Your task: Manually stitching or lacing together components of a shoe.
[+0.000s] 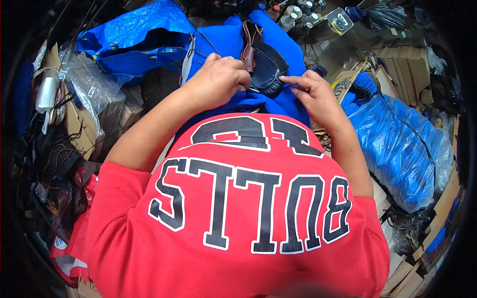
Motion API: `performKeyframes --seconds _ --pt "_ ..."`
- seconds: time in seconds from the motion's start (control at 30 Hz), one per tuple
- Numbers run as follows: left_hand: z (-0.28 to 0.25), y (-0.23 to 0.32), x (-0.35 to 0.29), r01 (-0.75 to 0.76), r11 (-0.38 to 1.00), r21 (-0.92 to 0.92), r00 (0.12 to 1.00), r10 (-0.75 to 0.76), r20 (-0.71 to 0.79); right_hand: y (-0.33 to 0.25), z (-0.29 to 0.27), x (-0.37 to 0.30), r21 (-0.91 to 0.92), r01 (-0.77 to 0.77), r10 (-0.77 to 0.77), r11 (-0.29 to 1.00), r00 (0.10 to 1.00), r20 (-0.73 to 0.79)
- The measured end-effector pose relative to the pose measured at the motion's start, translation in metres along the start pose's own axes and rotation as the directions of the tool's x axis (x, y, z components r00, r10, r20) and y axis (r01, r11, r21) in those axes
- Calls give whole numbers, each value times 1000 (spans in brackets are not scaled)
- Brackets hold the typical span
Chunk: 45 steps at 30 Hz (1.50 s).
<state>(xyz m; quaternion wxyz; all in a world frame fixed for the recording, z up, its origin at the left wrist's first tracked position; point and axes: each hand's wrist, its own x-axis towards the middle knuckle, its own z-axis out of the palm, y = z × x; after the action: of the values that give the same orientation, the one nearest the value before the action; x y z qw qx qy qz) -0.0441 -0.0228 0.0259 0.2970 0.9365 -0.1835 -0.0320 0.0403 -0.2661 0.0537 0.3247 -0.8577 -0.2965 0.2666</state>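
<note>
A black leather shoe (271, 62) with a gathered, stitched-looking toe lies across my lap on blue cloth (223, 42). Against its left side rests a dark brown leather piece (248, 58) with a thin cord or strap at its top. My left hand (221, 79) is closed beside the toe, its fingers curled together; a thin pale sliver shows by the fingertips. What it grips is too small to name. On the other side, my right hand (315, 92) pinches with thumb and forefinger at the shoe's right edge. Whatever sits in that pinch cannot be made out.
A blue bag (139, 37) gapes at the upper left. Several bottles (298, 17) and a clear plastic container (340, 21) stand at the back. Blue items in clear plastic (397, 144) lie at right, below cardboard boxes (405, 69). Plastic-wrapped boxes (99, 94) sit at left.
</note>
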Motion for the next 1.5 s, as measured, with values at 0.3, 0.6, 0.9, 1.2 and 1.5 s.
performKeyframes --seconds 0.3,0.6,0.9,1.2,1.5 --pt "-29 -48 -13 174 983 -51 934 -181 -308 -10 3 10 -372 161 -197 914 979 -60" --pt "1 -5 -8 102 995 18 987 -99 -127 5 15 -11 -323 180 -229 929 966 -121" --pt "29 -13 30 54 986 -155 974 -87 -211 42 0 6 182 37 -53 983 995 83" --pt "32 -14 34 52 995 -84 987 -64 -147 35 -8 19 206 -30 1 978 991 136" --pt "30 -16 40 11 1000 -24 995 -13 -100 42 -9 23 205 6 -37 979 988 149"
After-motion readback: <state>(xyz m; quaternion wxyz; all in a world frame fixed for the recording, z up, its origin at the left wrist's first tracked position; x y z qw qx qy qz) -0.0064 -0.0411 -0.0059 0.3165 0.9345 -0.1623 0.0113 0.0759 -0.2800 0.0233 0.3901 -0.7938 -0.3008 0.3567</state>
